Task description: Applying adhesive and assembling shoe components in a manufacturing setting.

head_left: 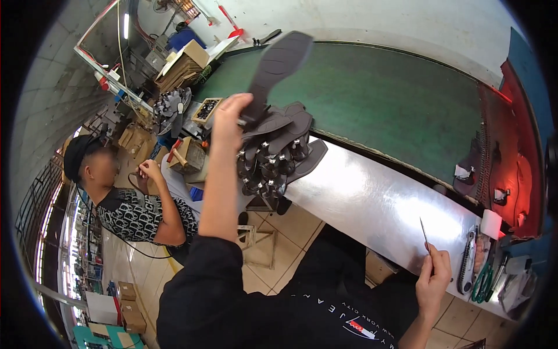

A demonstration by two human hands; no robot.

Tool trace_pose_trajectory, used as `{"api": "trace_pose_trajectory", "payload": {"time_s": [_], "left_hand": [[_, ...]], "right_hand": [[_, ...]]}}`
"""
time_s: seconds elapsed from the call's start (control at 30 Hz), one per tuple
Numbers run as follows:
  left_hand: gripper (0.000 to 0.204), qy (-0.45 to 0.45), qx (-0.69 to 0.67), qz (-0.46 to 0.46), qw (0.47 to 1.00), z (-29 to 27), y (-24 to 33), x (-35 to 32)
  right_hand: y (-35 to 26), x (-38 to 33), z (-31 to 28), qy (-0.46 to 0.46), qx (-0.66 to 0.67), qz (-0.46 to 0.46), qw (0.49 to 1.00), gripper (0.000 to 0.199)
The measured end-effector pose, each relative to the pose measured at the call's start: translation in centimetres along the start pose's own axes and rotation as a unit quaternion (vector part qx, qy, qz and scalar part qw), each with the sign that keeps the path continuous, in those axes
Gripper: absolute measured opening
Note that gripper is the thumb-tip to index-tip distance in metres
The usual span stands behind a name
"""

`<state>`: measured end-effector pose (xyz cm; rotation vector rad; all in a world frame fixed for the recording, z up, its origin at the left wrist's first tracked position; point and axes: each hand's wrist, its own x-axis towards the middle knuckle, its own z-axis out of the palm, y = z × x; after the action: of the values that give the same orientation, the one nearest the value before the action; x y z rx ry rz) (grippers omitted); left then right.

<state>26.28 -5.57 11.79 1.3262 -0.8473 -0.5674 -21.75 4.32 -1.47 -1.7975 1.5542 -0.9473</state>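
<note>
My left hand (232,116) is raised with its fingers closed on the heel end of a dark sandal (280,61). The wide toe end of its footbed points up and away, slightly blurred. Directly below and beside this hand lies a pile of similar dark sandals (276,154), with pale shiny bits among their straps. Low over the metal tabletop (360,192), at the right, my right hand (433,279) grips a thin pointed tool (424,232). Its tip points up and away; the exact kind is too small to make out.
A green conveyor belt (360,87) runs beyond the tabletop into a red-lit opening (511,168). By my right hand lie a utility knife (466,262) and green-handled scissors (482,282). At left a seated co-worker (139,203) handles a strap-like piece near a hammer (174,150).
</note>
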Motion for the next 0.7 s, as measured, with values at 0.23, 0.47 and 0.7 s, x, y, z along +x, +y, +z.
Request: {"api": "trace_pose_trajectory", "payload": {"time_s": [0.23,0.47,0.7], "left_hand": [[0.035,-0.058,0.621,-0.029,0.781,-20.0,-2.7,11.8],[0.031,0.001,0.489,0.188,0.852,-4.5,-4.0,8.9],[0.05,-0.432,0.281,0.19,0.836,29.4,-10.0,-8.3]], "right_hand": [[2.3,2.3,-1.3,0.09,-0.083,-0.071,0.99,0.028],[5.8,2.8,-2.6,0.111,-0.166,-0.036,0.979,0.028],[6.8,2.8,-2.4,0.143,-0.186,0.004,0.972,0.025]]}}
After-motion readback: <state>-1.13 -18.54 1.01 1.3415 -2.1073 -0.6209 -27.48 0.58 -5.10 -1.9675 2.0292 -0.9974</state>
